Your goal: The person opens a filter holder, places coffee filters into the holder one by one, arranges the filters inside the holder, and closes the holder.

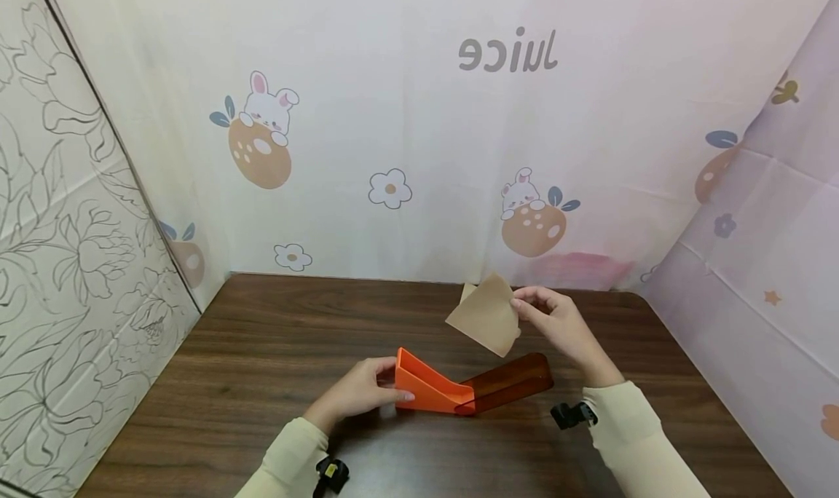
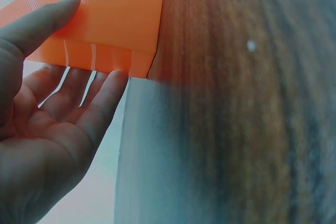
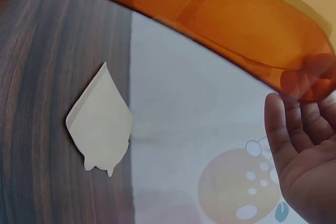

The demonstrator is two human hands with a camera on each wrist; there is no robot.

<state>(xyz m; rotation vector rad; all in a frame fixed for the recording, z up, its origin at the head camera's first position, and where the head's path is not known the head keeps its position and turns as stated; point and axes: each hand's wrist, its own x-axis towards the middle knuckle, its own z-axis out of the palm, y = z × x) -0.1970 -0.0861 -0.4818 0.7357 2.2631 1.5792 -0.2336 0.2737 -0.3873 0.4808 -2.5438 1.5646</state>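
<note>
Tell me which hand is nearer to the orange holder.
Left. The left hand grips the orange holder at its tall end; the right hand is off to the right, apart from it, holding brown paper.

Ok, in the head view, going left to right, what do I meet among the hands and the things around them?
Left hand, orange holder, tan sheet, right hand. Left out: the translucent amber piece, whose span overlaps the sheet's.
</note>
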